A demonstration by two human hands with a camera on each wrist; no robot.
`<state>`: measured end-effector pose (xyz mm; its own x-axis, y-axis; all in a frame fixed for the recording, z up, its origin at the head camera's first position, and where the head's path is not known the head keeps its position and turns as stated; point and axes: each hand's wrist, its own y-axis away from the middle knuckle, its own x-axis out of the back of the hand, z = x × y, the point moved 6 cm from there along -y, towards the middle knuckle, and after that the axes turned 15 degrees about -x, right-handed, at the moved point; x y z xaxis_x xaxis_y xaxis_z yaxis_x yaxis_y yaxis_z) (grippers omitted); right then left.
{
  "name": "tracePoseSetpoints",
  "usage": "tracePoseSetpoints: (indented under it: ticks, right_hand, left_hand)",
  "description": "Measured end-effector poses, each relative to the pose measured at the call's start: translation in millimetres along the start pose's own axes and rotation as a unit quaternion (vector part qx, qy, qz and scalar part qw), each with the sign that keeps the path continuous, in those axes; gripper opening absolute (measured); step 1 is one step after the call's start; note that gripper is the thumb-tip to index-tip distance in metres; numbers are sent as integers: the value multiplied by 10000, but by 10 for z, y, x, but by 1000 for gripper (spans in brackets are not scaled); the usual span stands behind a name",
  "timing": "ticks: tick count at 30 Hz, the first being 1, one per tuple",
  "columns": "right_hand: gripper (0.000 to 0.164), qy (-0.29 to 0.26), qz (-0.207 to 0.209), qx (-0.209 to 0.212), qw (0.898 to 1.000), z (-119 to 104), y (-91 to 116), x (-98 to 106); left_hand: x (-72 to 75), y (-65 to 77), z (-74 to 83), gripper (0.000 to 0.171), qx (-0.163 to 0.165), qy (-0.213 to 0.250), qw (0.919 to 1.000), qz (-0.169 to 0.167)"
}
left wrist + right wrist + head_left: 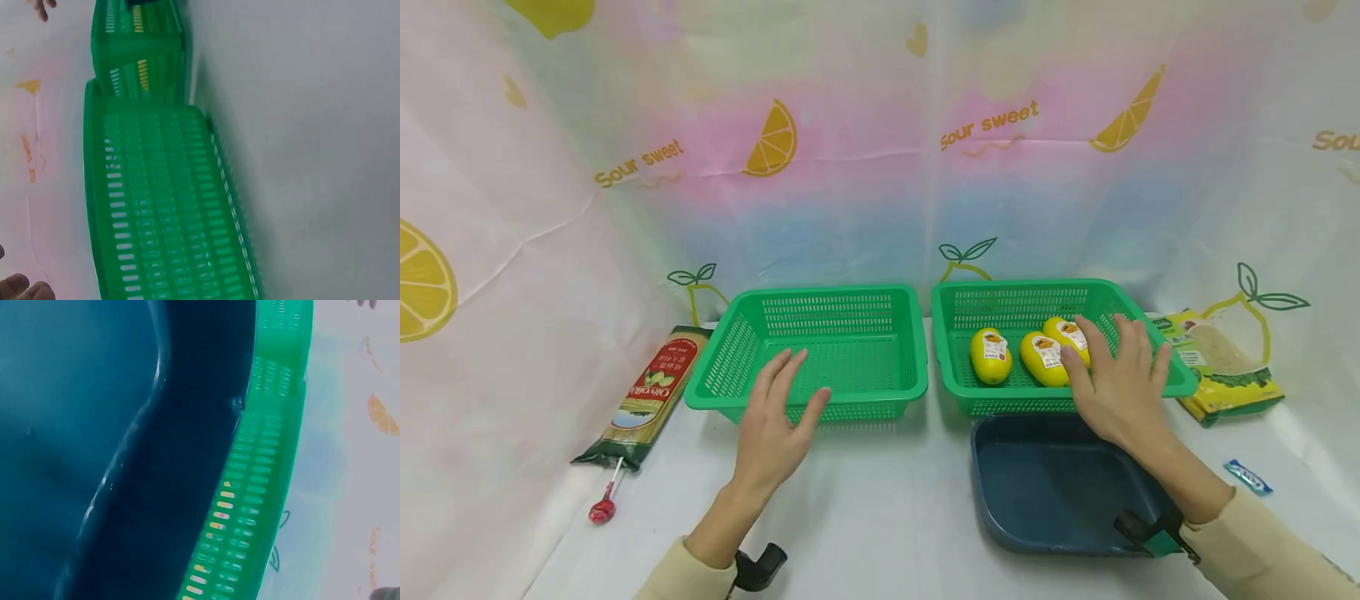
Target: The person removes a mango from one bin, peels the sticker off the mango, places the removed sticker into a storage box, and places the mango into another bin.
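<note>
My left hand (773, 433) hovers at the front rim of the left green basket (917, 392), fingers extended and thumb apart, with nothing held. No items show inside that basket. Over the front right of the second green basket (955, 392) is my right hand (1123, 392), its fingers spread. Its thumb overlaps a yellow oval fruit (1034, 367) with a white label. Another yellow fruit (991, 357) lies to the left, and a third (1060, 327) sits behind. In the left wrist view, fingertips (39, 291) show at the lower left corner.
A dark blue tub (1037, 483) stands in front of the right basket, under my right forearm. Left of the baskets lie a spaghetti packet (658, 387) and a red lollipop (602, 510). At the right are a yellow-green food bag (1225, 358) and a small blue wrapped piece (1248, 477).
</note>
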<state>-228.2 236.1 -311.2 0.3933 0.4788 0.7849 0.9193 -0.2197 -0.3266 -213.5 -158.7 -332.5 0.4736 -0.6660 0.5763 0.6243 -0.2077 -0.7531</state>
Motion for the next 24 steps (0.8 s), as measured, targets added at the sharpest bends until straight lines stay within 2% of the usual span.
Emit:
tracePoseSetpoints:
  ticks: [4, 7, 9, 15, 18, 22, 24]
  right_hand:
    - [60, -95, -296, -180, 9994, 13, -11, -12]
    - [60, -27, -471, -264, 9985, 12, -13, -27]
    - [59, 17, -543, -293, 9981, 6, -12, -31]
    - [58, -76, -803, -363, 9961, -21, -35, -59]
    - [57, -195, -962, -368, 9945, -34, -62, -77]
    - [56, -260, -1156, -434, 9920, -29, -102, -96]
    - [56, -243, -1214, -466, 9912, -23, -130, -101]
  left_hand:
    - [-55, -43, 56, 50, 168, 570, 9981, 166]
    - [-130, -78, 100, 46, 426, 974, 9943, 68]
    - [-190, -105, 141, 44, 477, 1119, 9926, -39]
    - [-413, -240, 302, 40, 54, 1357, 9904, -262]
    - [-541, -328, 351, 39, 201, 1711, 9846, -282]
    - [-721, -423, 396, 39, 688, 2290, 9701, -408]
    - [-806, -464, 429, 39, 828, 2459, 9643, -537]
